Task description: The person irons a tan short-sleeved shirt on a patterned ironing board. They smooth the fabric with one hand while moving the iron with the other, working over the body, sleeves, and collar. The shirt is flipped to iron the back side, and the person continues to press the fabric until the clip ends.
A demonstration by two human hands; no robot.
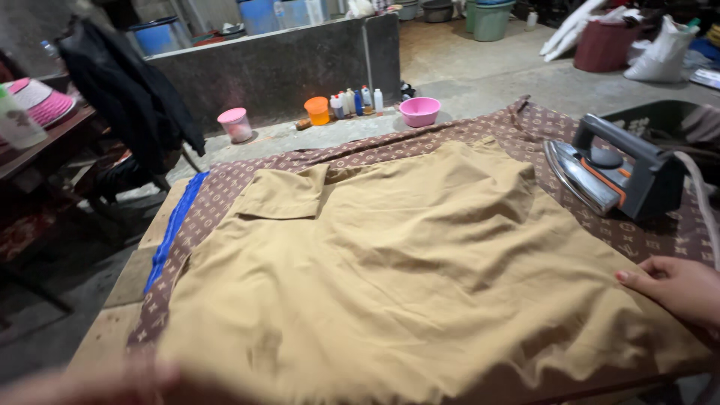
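Note:
A tan shirt (pixel 420 262) lies spread flat on a brown patterned cloth (pixel 525 127) that covers the table. My right hand (pixel 675 285) rests with its fingers on the shirt's right edge, holding nothing. My left hand (pixel 90 382) is a blur at the bottom left corner, near the shirt's lower left edge; its fingers cannot be made out. A grey electric iron (pixel 611 169) stands on its heel at the right of the cloth, apart from both hands, with its cord running down the right side.
A blue strip (pixel 174 229) edges the cloth on the left. Beyond the table stand a pink bowl (pixel 419 111), an orange cup (pixel 318 109), small bottles (pixel 356 101) and a pink cup (pixel 235 124) on the concrete floor. Dark clothing (pixel 127 94) hangs over a chair at left.

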